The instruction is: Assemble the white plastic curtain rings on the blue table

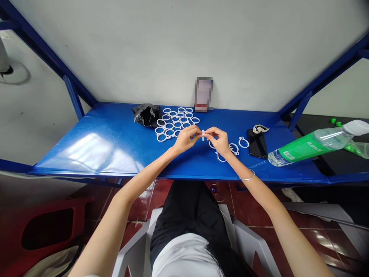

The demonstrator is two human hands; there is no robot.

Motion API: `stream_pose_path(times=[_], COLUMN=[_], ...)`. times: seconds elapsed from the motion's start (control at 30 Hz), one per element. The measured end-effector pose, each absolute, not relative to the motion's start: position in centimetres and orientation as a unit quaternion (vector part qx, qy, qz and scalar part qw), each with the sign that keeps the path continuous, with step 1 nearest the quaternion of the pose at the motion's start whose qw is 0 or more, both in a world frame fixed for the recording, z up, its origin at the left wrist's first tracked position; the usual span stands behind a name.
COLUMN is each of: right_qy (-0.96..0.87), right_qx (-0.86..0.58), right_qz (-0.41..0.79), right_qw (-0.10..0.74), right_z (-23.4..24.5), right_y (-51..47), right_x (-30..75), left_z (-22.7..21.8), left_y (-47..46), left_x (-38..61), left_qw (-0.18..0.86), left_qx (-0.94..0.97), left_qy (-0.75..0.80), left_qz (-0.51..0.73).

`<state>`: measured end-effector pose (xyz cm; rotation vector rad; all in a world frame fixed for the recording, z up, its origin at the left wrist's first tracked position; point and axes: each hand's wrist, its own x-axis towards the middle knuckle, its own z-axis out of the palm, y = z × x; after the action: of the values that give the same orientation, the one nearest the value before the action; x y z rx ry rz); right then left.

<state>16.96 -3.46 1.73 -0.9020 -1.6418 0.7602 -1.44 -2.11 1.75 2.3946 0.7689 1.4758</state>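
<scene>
My left hand (187,138) and my right hand (218,139) meet above the blue table, fingertips pinched from both sides on a small white plastic ring (203,138). It appears edge-on as a thin upright strip, and the fingers cover part of it. Just beyond my left hand lies a cluster of several white rings (168,125), set close together in rows. Under and beside my right hand are a few loose white rings (243,142) with small eyelets, like curtain rings; my hand and wrist partly hide some of them.
A crumpled black plastic bag (147,114) sits left of the ring cluster. Against the wall leans a pixelated upright object (204,95). To the right are a black phone (257,144), a roll of whitish tape (260,129) and a green-labelled bottle (314,144). Blue frame bars (73,96) flank the table.
</scene>
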Motion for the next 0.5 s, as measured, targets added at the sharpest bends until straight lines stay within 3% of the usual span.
stream_pose_path(times=[0.5], right_qy=[-0.714], right_qx=[-0.365], right_qz=[0.295], right_qw=[0.519], right_z=[1.89], right_y=[-3.52], right_x=[16.91], left_z=[1.74], left_y=[-2.21], left_x=[-1.41], left_qw=[0.064], left_qx=[0.811], left_qy=[0.263], left_qz=[0.518])
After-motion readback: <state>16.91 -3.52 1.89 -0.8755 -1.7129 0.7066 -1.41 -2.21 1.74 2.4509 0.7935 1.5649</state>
